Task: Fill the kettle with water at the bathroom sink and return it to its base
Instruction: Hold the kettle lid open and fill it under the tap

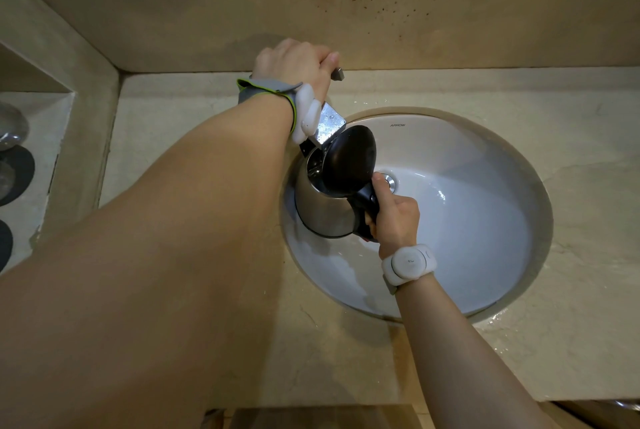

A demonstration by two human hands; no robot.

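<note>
A steel kettle [320,206] with its black lid [349,160] flipped open hangs over the left part of the white sink basin [485,227]. My right hand [394,217] is shut on the kettle's black handle. The kettle's mouth sits right under the chrome faucet spout [330,125]. My left hand [294,64] reaches across and is shut on the faucet lever [337,74] at the back of the counter. Whether water is running I cannot tell.
A beige stone counter [194,123] surrounds the basin, with a stone wall [207,12] behind it. The chrome drain [389,180] shows in the basin. At the far left a recessed shelf holds dark round coasters [15,172] and a shiny object [10,130].
</note>
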